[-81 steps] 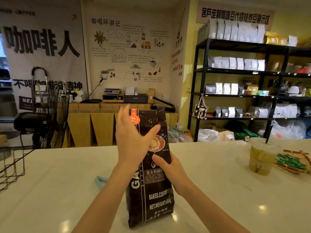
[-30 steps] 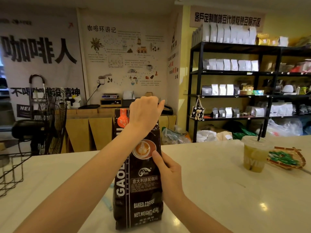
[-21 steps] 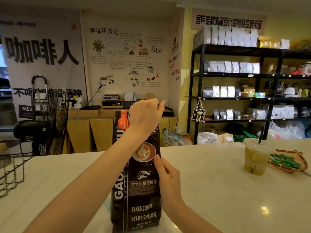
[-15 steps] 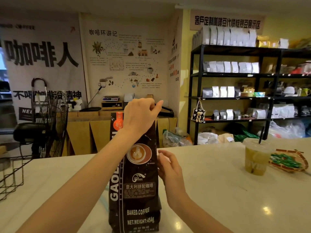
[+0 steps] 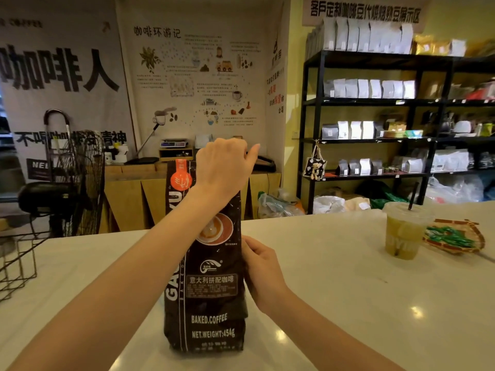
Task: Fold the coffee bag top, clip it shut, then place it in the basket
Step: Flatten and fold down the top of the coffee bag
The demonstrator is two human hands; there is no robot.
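Note:
A tall dark brown coffee bag (image 5: pixel 206 295) with white lettering and a latte picture stands upright on the white counter (image 5: pixel 348 303). My left hand (image 5: pixel 223 170) reaches over the bag's top and is closed on its upper edge, hiding the fold. My right hand (image 5: pixel 261 269) presses against the bag's right side at mid height, fingers curled on its edge. A black wire basket (image 5: pixel 16 263) sits at the counter's left edge. No clip shows; the bag and my left arm hide the counter behind them.
A plastic cup of yellow-green drink (image 5: pixel 401 234) with a straw stands at the right, beside a small woven tray (image 5: pixel 455 238) holding green wrapped items. Behind the counter are a standing fan (image 5: pixel 72 183), a wooden bench and black shelves (image 5: pixel 375 116) of bags.
My left hand went from open in front of the bag to closed over its top. My right hand briefly came off the bag's side, then returned to it. The bag stays upright.

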